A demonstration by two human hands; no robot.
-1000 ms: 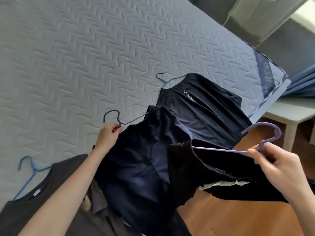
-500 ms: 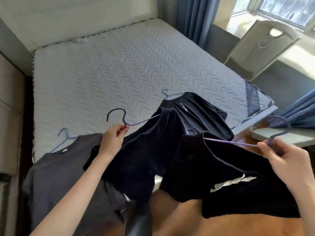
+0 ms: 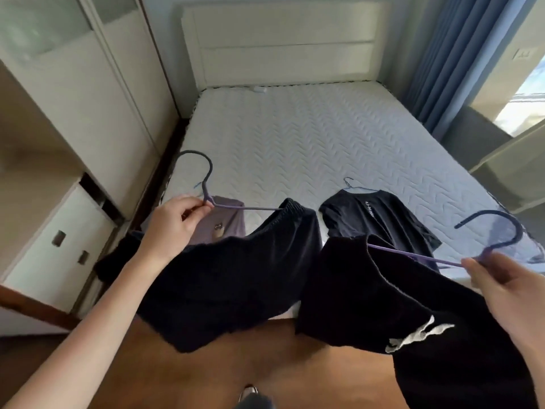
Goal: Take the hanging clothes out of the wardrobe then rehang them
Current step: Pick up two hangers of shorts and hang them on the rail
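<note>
At the foot of the bed, over the brown wooden floor (image 3: pixel 236 370), the right hand (image 3: pixel 501 293) has its grip clamped on the neck of a thin purple wire hanger (image 3: pixel 498 236). A black garment with a white mark (image 3: pixel 413 308) hangs from it, bunched toward one end. Just beside it, nearer the bed's left corner, the left hand (image 3: pixel 174 228) pinches a dark-hooked purple wire hanger (image 3: pixel 206 184) carrying a dark navy elastic-waisted garment (image 3: pixel 236 278).

Both hangers lie almost flat, so I judge either garment could slide off its arm onto the floor when swung toward the tall cream wardrobe (image 3: pixel 88 107) left of the bed. The trailing navy cloth might also drag the grey-purple garment (image 3: pixel 227 225) off the bed's near edge. Farther up the white quilted mattress (image 3: pixel 295 134), a black printed T-shirt on a blue hanger (image 3: pixel 380 222) waits to be rehung.

Compared with half a second ago, both hangers are held higher and the view has tilted up: the cream panelled headboard (image 3: pixel 280 39) and the wardrobe now show, and the left hand covers most of the grey-purple garment.
</note>
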